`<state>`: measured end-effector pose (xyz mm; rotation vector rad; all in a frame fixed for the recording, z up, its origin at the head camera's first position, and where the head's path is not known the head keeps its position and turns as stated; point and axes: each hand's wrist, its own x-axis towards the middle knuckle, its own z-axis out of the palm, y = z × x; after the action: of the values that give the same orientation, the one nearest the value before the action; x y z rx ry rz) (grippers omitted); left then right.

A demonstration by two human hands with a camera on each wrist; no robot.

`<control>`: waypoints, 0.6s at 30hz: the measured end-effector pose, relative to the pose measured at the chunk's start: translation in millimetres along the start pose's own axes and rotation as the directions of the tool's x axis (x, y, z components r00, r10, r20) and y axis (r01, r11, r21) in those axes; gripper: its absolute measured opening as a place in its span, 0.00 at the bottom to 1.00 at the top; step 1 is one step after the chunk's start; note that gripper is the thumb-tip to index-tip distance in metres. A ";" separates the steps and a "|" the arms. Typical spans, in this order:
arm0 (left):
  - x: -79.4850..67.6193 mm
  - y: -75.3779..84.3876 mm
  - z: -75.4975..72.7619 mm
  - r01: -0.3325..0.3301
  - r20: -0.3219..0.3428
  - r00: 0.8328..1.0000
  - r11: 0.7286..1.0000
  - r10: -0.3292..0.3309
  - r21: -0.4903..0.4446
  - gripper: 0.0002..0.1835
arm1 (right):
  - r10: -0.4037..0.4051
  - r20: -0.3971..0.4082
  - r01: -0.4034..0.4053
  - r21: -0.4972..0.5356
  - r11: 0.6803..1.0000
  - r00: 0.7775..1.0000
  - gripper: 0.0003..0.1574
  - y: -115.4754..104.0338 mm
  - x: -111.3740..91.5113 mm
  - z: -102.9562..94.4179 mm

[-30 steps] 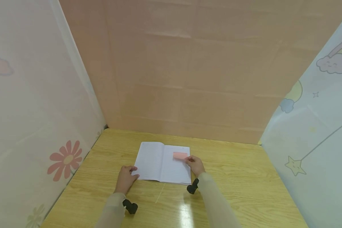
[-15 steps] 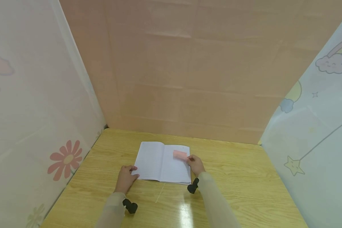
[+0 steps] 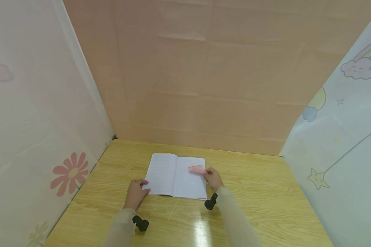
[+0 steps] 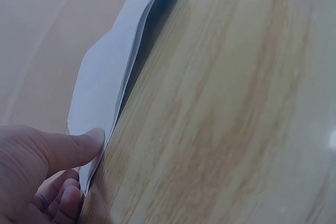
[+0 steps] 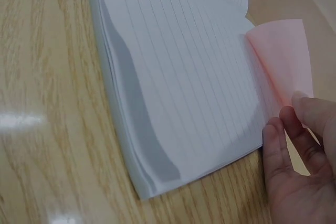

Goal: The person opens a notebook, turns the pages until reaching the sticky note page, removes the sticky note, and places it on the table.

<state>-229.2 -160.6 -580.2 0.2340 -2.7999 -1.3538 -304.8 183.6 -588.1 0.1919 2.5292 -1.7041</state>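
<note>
A lined notebook (image 3: pixel 164 175) lies spread flat on the wooden table. My left hand (image 3: pixel 136 193) holds its lower left corner; in the left wrist view the thumb (image 4: pixel 84 148) presses on the page while curled fingers sit at the edge below. On the upper part of the right page is a pink sticky note (image 3: pixel 196 169). My right hand (image 3: pixel 213 179) pinches the note's right end between thumb and forefinger. In the right wrist view the pink note (image 5: pixel 286 51) curls up off the paper, its left edge seeming to meet the page.
The wooden table (image 3: pixel 253 199) reaches back to a tan paper-like backdrop (image 3: pixel 201 85). Pale printed sheets stand at the left (image 3: pixel 27 120) and right (image 3: pixel 343 137). A black wrist mount (image 3: pixel 140 223) sits on the left sleeve, and another black mount (image 3: pixel 211 201) on the right.
My right hand has shifted slightly rightward with the pinched end of the sticky note. The note has turned from lying nearly flat to being curled and tilted. My left hand stays in place.
</note>
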 end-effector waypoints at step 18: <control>3.7 -6.7 2.3 -0.007 0.002 1.000 1.000 0.007 0.010 0.16 | -0.119 -0.040 0.122 0.092 0.988 0.992 0.16 -22.5 -23.7 -39.7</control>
<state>-232.2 -163.4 -587.0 0.2226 -2.8067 -1.3389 -284.8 210.7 -549.2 0.0760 2.5343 -1.8823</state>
